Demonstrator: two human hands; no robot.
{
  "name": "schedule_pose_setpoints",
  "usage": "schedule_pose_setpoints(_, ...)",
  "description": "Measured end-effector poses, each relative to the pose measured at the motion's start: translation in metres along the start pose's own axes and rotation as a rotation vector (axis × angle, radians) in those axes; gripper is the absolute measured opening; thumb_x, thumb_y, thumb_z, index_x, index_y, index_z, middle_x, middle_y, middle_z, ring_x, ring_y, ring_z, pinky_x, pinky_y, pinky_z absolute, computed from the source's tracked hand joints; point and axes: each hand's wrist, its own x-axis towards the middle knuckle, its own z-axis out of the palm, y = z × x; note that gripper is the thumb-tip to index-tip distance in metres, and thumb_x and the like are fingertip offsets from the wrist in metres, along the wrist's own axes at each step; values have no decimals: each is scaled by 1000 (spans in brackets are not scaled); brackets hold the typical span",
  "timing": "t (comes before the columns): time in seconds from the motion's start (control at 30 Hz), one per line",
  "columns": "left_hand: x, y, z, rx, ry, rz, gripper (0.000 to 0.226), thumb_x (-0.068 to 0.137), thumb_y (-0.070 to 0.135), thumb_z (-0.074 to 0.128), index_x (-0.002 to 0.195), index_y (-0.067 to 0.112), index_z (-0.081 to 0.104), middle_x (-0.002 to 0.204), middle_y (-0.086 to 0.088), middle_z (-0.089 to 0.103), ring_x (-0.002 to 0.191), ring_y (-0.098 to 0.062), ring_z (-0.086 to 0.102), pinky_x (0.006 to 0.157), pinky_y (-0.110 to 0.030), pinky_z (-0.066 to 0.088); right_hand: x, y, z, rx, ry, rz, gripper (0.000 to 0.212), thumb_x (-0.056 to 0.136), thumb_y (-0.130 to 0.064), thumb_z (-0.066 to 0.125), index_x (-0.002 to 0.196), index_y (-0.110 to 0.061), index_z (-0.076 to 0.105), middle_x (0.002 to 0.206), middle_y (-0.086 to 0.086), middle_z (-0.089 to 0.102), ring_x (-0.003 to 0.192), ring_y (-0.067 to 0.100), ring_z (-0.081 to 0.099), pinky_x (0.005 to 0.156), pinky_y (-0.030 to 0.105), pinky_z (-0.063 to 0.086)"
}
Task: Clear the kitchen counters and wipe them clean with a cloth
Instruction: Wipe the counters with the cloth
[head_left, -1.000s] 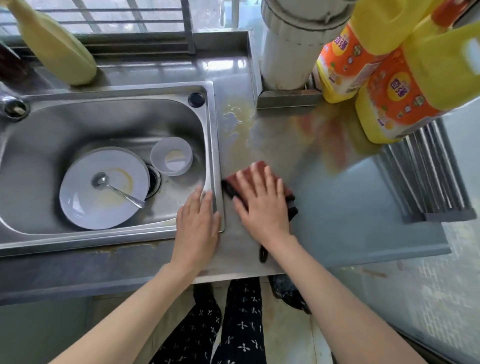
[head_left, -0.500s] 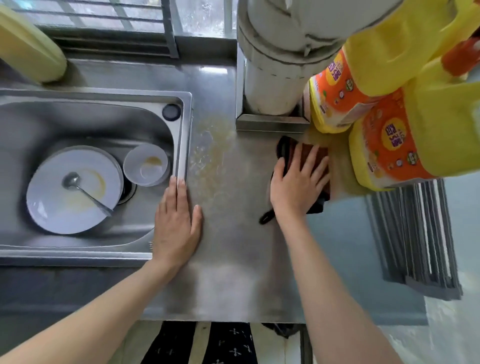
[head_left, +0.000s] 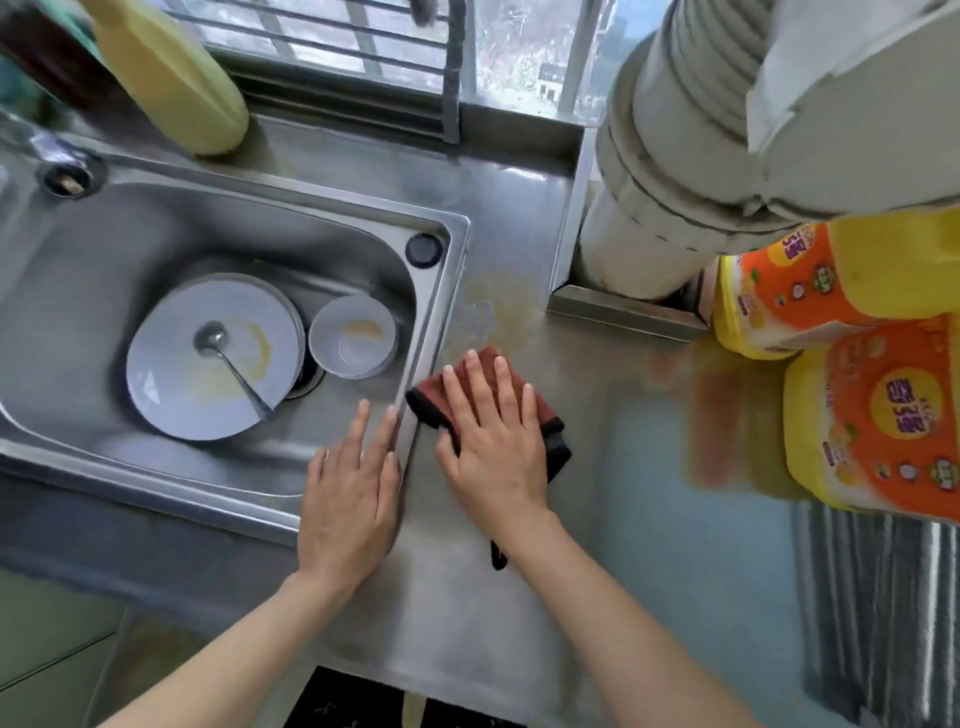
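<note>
In the sink (head_left: 78, 291) at the left, a plate (head_left: 171, 395) with a spoon (head_left: 231, 364) and a small bowl (head_left: 353, 335) wait, off the desk (head_left: 649, 493) so it can be wiped. The left hand (head_left: 350, 499) lies flat and empty across the sink edge, probably as a brace. The right hand (head_left: 493, 441), fingers spread, presses the red cloth (head_left: 485, 364) onto the desk just beside the sink, below a yellowish stain (head_left: 498, 301). Two yellow bottles (head_left: 872, 415) stand at the right.

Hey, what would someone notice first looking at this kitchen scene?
The right hand pressing a red cloth flat on the steel counter beside the sink. Then the big yellow jugs at right, and the dirty plate with a spoon in the sink.
</note>
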Motion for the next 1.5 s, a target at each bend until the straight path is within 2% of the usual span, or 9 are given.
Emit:
schedule_pose_setpoints(0.1,0,1,-2,-66,-5,-11,53,92,42,15,143,30,29,149,1,34,111,-26,56,86,-38,44,54,6,-4,-32,9,65,63,85,-43,31,142,-19,39,150,9,35,140,32,29,111,47,14)
schedule_pose_setpoints(0.23,-1,1,-3,-77,21,-10,52,92,45,17,142,34,30,139,6,47,106,-24,59,78,-34,47,109,16,-9,-77,-100,148,69,85,-44,9,150,-21,12,159,6,7,146,28,3,115,45,0)
schedule_pose_setpoints(0.47,-1,2,-6,-94,61,19,47,93,39,28,137,28,41,124,7,60,92,-19,64,69,-28,49,35,-6,2,-41,31,83,61,86,-38,36,143,-16,37,151,11,33,140,33,28,112,44,14)
schedule_pose_setpoints(0.7,1,-1,-2,-79,87,34,47,93,37,30,136,26,43,119,6,63,95,-16,63,65,-27,49,93,-4,-4,74,128,192,54,92,-32,31,140,-8,41,148,13,37,138,30,32,113,42,22)
schedule_pose_setpoints(0.87,1,-4,2,-104,88,32,47,93,39,27,136,26,42,124,8,60,99,-15,63,67,-30,50,168,6,-12,98,72,363,57,98,-36,18,149,-10,20,158,9,14,146,22,7,116,36,-2)
schedule_pose_setpoints(1.03,2,-4,3,-91,103,34,47,94,39,27,137,26,42,125,8,60,97,-13,63,67,-30,50,215,24,-21,20,32,422,55,98,-43,20,150,-25,12,159,6,1,146,24,-5,115,45,-6)
schedule_pose_setpoints(1.23,1,-4,4,-69,132,29,46,94,37,28,135,26,44,121,7,62,90,-17,65,69,-30,50,185,20,-23,6,-62,307,55,98,-43,23,150,-28,11,159,4,-1,146,25,-7,115,52,-7)
schedule_pose_setpoints(1.4,1,-5,4,-74,145,43,46,94,36,29,135,24,45,117,4,64,88,-21,65,70,-31,51,73,-6,-8,-36,-41,144,61,93,-47,22,148,-21,24,156,7,20,145,27,15,113,51,8)
schedule_pose_setpoints(1.5,1,-7,6,-107,133,61,47,94,37,28,136,24,44,121,2,63,93,-22,64,74,-33,51,4,-1,-7,-114,-77,-77,58,92,-46,34,145,-23,34,153,9,29,142,29,24,111,50,16)
